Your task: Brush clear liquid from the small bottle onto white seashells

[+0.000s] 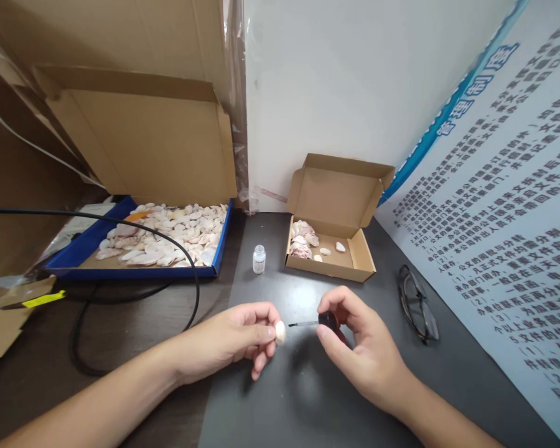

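Observation:
Between thumb and fingers, my left hand (254, 339) pinches a small white seashell (280, 332) above the dark table. My right hand (354, 342) grips the black cap of a small brush (327, 320). Its thin stem points left, and the dark tip is just short of the shell, with a narrow gap between them. Behind both hands an uncapped small clear glass bottle (259, 260) with a printed label stands upright on the table.
An open blue-sided box (130, 272) full of seashells stands at the back left. A smaller open cardboard box (329, 269) with several shells is behind my right hand. Eyeglasses (417, 305) lie at right. A black cable (198, 292) loops at left. A printed poster (504, 205) covers the right side.

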Demonstrator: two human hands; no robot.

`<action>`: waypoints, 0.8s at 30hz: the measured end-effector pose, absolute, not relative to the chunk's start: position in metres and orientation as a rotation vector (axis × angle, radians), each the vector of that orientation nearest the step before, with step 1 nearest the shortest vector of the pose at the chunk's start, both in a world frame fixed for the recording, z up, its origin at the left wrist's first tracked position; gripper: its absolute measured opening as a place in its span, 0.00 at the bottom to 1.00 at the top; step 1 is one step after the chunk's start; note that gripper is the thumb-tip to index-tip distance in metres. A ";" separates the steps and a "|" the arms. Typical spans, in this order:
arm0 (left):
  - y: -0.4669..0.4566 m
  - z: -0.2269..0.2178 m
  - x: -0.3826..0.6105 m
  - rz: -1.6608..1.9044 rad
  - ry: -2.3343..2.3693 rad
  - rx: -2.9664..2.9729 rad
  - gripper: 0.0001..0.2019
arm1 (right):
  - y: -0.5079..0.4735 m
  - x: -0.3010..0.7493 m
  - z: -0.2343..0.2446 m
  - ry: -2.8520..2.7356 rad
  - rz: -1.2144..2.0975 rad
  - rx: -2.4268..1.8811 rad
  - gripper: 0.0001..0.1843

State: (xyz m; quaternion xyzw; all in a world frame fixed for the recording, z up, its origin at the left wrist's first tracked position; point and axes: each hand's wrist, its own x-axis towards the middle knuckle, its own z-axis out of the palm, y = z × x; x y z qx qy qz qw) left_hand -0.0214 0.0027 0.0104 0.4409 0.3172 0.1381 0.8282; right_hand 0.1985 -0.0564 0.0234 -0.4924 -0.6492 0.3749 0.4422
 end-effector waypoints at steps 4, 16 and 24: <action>0.003 0.010 -0.021 0.299 0.670 0.928 0.16 | -0.055 0.198 0.024 -1.615 0.941 -1.194 0.05; 0.002 0.009 -0.021 0.299 0.669 0.935 0.15 | -0.056 0.197 0.023 -1.639 0.907 -1.274 0.05; 0.003 0.009 -0.022 0.296 0.655 0.932 0.14 | -0.055 0.198 0.025 -1.657 0.868 -1.263 0.05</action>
